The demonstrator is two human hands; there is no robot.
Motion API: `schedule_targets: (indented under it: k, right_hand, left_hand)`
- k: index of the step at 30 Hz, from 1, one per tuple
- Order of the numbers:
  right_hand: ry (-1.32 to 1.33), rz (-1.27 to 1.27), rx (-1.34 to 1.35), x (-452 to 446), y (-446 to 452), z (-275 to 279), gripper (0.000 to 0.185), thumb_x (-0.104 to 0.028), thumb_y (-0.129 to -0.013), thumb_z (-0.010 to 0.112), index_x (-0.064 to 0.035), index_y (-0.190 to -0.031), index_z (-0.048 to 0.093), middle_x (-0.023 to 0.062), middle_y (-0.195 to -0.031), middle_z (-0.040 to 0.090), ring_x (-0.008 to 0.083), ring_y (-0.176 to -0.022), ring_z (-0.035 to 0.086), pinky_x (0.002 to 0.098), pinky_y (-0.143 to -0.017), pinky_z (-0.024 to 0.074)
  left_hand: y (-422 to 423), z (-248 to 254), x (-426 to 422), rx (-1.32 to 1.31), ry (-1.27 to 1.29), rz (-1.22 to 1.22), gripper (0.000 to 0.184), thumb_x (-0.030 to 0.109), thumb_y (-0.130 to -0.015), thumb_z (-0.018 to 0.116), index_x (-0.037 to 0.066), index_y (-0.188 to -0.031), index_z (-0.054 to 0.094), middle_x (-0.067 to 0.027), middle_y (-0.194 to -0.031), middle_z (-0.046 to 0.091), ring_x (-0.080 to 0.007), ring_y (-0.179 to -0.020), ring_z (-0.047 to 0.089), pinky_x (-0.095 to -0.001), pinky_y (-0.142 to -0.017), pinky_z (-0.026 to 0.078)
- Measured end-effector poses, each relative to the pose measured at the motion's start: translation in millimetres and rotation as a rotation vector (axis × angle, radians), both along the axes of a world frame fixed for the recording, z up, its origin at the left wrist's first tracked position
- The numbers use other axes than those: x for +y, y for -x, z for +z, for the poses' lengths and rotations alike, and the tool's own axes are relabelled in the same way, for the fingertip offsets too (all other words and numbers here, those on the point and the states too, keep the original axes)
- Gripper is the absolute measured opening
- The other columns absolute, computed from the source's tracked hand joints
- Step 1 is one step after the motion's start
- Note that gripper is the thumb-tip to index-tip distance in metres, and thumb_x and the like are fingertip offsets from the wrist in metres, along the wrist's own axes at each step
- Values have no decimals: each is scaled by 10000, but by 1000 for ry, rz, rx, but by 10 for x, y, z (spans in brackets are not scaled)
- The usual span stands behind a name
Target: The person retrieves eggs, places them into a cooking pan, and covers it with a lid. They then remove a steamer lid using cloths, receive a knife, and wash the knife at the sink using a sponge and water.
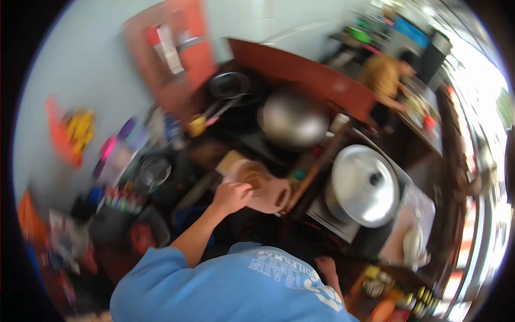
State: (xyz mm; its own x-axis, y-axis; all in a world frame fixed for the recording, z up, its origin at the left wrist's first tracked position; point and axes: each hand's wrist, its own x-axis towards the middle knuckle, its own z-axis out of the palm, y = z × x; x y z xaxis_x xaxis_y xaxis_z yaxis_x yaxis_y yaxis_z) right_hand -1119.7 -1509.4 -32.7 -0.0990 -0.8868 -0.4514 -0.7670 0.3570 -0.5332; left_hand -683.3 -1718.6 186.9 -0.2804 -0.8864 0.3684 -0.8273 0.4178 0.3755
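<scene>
My left hand [233, 197] is over a pinkish cutting board [272, 199] with a handle hole. Its fingers are closed at the near edge of a small round brownish bowl [252, 174] on the board. Blur hides whether they grip the rim or something small. My right hand [325, 264] hangs low by my side, near the dark counter front, and its fingers are too smeared to read. Beyond the board stands a large metal wok [294, 118]. To the right is a big pot with a shiny lid [365, 185].
A dark pan [229, 84] and a yellow-ended utensil [197, 125] lie at the back left. Bottles and containers [120, 153] crowd the left side. A red panel [300, 70] rises behind the wok. Another person [383, 78] works at a far counter.
</scene>
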Motion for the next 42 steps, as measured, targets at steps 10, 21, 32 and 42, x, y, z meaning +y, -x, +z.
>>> schedule_targets:
  k: [10, 21, 32, 42]
  right_hand:
    - [-119, 520, -190, -86, 280, -373, 189, -191, -885, 565, -50, -817, 669, 125, -740, 673, 278, -631, 655, 413, -522, 499]
    - [-236, 172, -524, -64, -164, -715, 130, -154, -879, 624, -35, -862, 674, 77, -697, 639, 163, -486, 555, 298, -387, 414]
    - [-408, -288, -530, -774, -2071, 639, 243, -217, -926, 632, -6, -1037, 677, 94, -919, 700, 145, -739, 639, 267, -639, 522]
    - [-413, 119, -1004, -2469, -3781, 2341, 427, -277, -1002, 563, 17, -1311, 564, 121, -1218, 651, 193, -1072, 629, 328, -938, 496]
  left_hand:
    - [-1338, -259, 742, 272, -139, 693, 189, 275, -809, 706, 91, -833, 746, -114, -760, 712, -307, -721, 701, -397, -639, 553]
    - [-4082, -420, -1664, 165, -218, 1172, 405, 351, -798, 710, 128, -1135, 703, -177, -1083, 709, -379, -1036, 664, -482, -879, 537]
    - [-4884, -121, -2824, 226, 212, 1156, 324, 262, -871, 626, 53, -1118, 650, -237, -901, 690, -380, -878, 689, -491, -755, 536]
    - [-3412, 1129, -1051, 794, 843, 351, 54, 29, -830, 567, -18, -851, 550, -93, -708, 584, -169, -593, 545, -303, -529, 432]
